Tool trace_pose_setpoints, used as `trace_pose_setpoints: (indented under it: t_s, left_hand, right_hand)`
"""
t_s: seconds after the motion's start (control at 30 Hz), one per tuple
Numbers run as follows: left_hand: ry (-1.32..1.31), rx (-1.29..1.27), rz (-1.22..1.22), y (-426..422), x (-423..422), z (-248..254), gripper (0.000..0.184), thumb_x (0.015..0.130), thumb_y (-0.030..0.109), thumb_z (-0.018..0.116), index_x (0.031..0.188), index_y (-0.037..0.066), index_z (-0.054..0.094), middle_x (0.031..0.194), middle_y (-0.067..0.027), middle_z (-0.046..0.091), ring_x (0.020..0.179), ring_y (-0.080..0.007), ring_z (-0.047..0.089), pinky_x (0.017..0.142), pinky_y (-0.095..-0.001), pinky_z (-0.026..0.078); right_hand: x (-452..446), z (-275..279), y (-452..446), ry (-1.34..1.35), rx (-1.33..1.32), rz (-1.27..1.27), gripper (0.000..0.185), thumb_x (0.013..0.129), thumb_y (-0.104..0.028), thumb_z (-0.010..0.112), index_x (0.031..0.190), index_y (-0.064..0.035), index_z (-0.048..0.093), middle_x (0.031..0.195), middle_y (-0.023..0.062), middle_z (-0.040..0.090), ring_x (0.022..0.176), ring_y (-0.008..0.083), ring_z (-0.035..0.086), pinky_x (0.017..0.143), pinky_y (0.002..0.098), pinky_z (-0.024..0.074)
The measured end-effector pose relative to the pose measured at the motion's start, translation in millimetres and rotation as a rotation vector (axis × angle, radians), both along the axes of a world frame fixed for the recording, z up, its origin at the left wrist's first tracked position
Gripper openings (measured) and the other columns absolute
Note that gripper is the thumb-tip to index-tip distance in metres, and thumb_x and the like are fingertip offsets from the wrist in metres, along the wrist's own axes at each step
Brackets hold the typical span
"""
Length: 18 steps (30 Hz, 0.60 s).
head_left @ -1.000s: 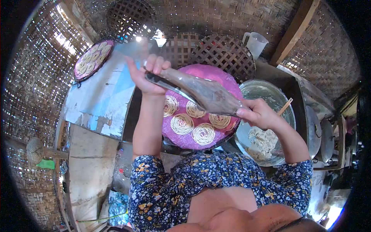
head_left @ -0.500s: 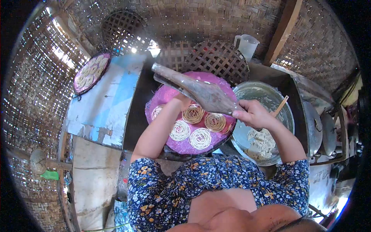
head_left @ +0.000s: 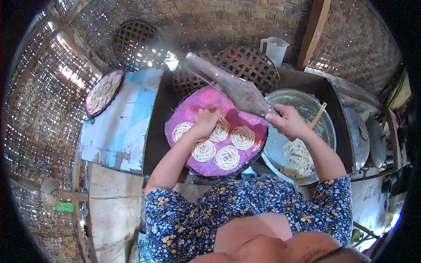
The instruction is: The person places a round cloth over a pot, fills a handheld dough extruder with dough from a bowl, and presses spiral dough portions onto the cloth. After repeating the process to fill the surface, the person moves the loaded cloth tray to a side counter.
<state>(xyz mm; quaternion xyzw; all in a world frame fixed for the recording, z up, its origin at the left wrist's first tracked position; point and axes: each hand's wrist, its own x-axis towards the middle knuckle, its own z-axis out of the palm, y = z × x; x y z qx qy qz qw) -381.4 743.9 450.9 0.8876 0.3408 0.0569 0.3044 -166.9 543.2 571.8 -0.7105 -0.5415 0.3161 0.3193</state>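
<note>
My right hand [head_left: 288,122] is closed round the narrow end of a long grey-brown wooden press [head_left: 239,90], wide in the middle, tilted above the tray. The far end of the press reaches up to the left. Below it lies a round tray [head_left: 184,107] lined with pink mesh, bearing several pale noodle coils [head_left: 226,157]. My left hand [head_left: 208,120] is over the tray with its fingers bent down at the upper left edge of one noodle coil [head_left: 219,131]. Whatever those fingertips pinch is hidden.
To the right stands a large metal basin [head_left: 330,153] with pale dough [head_left: 299,155] and a wooden-handled utensil [head_left: 319,115]. Woven trays [head_left: 247,65] and a plastic jug [head_left: 275,50] are behind. A smaller tray of coils [head_left: 119,90] sits on the blue-white surface [head_left: 131,103] at left.
My left hand has come out from beneath the press and moved slightly left, above the coils. The far end of the press has swung upward and to the right, still in my right hand.
</note>
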Motion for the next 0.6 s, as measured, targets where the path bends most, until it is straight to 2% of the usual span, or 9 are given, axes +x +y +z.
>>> trace_pose_setpoints:
  t_s: [0.1,0.2,0.3,0.4,0.47,0.5,0.53,0.57,0.6]
  left_hand:
    - [-0.077,0.137,0.023,-29.1,-19.9,26.7,0.053,0.086,0.045,0.036,0.12,0.007,0.049,0.133,-0.0171,0.033,0.119,-0.0376,0.031,0.097,-0.0462,0.026]
    - [0.14,0.492,-0.091,-35.7,-35.7,26.9,0.055,0.084,0.048,0.04,0.121,0.009,0.049,0.139,-0.0119,0.023,0.123,-0.0376,0.025,0.097,-0.052,0.021]
    - [0.046,0.725,0.055,-31.3,-42.1,35.2,0.057,0.077,0.047,0.052,0.12,0.009,0.049,0.139,-0.013,0.022,0.125,-0.0378,0.022,0.097,-0.0537,0.019]
    - [-0.28,0.79,0.055,-34.7,-21.9,76.9,0.057,0.07,0.04,0.063,0.115,0.006,0.052,0.132,-0.0174,0.034,0.118,-0.0369,0.036,0.094,-0.0485,0.029]
    - [-0.325,0.32,-0.068,-37.5,6.0,91.2,0.053,0.067,0.035,0.066,0.108,0.004,0.055,0.119,-0.0209,0.046,0.108,-0.0347,0.047,0.088,-0.0425,0.037]
    - [-0.344,0.089,-0.132,-45.2,23.1,96.2,0.051,0.065,0.033,0.068,0.105,0.003,0.056,0.112,-0.0227,0.052,0.103,-0.0336,0.052,0.085,-0.0395,0.041]
    - [-0.612,0.252,-0.01,-62.0,44.0,97.5,0.043,0.066,0.033,0.065,0.094,0.001,0.06,0.081,-0.0212,0.062,0.08,-0.034,0.061,0.071,-0.0356,0.048]
    - [-0.499,0.285,0.056,-66.2,51.4,105.1,0.041,0.066,0.034,0.065,0.09,0.001,0.06,0.077,-0.0204,0.062,0.076,-0.0343,0.061,0.068,-0.0372,0.048]
    - [-0.388,0.319,0.116,-72.7,59.9,116.5,0.039,0.066,0.034,0.064,0.086,0.001,0.061,0.072,-0.0196,0.061,0.072,-0.0346,0.061,0.065,-0.0388,0.048]
  right_hand:
    - [6.5,-2.2,-4.2,0.069,-0.003,-0.031,0.049,0.078,-0.048,0.057,0.088,0.0003,0.059,0.057,0.004,0.052,0.048,0.0119,0.053,0.046,0.0274,0.0438]
    - [12.4,-6.9,-9.5,0.104,0.01,-0.044,0.045,0.079,-0.046,0.056,0.082,-0.0008,0.057,0.057,0.003,0.051,0.047,0.0103,0.051,0.045,0.0263,0.0424]
    - [10.4,-0.2,-17.7,0.146,0.025,-0.06,0.043,0.081,-0.044,0.054,0.08,-0.0016,0.054,0.057,0.0026,0.051,0.047,0.0097,0.05,0.043,0.0258,0.0409]
    - [0.3,-2.0,-22.1,0.314,0.033,-0.05,0.04,0.083,-0.042,0.051,0.083,-0.0022,0.054,0.057,0.0023,0.05,0.046,0.0099,0.049,0.042,0.0256,0.0396]
    - [-14.9,-4.9,-16.8,0.464,0.023,-0.042,0.037,0.085,-0.04,0.048,0.083,-0.0027,0.053,0.057,0.0026,0.05,0.046,0.0103,0.048,0.042,0.0255,0.0392]
    - [-22.6,-4.6,-16.9,0.45,0.021,0.011,0.041,0.088,-0.042,0.043,0.089,-0.0025,0.054,0.06,0.0034,0.051,0.047,0.0096,0.049,0.042,0.0247,0.0384]
    - [-26.1,-0.3,-16.4,0.479,-0.018,0.036,0.045,0.088,-0.044,0.041,0.093,-0.0014,0.054,0.062,0.0059,0.053,0.05,0.0135,0.052,0.046,0.0274,0.0409]
    - [-26.9,2.7,-16.5,0.508,-0.053,0.057,0.049,0.088,-0.046,0.039,0.097,-0.0004,0.054,0.063,0.0084,0.055,0.053,0.0175,0.055,0.049,0.0301,0.0434]
    - [-14.8,-0.4,-14.7,0.278,0.047,0.028,0.051,0.087,-0.046,0.039,0.099,0.0011,0.053,0.067,0.0136,0.055,0.063,0.0259,0.056,0.059,0.0347,0.0439]
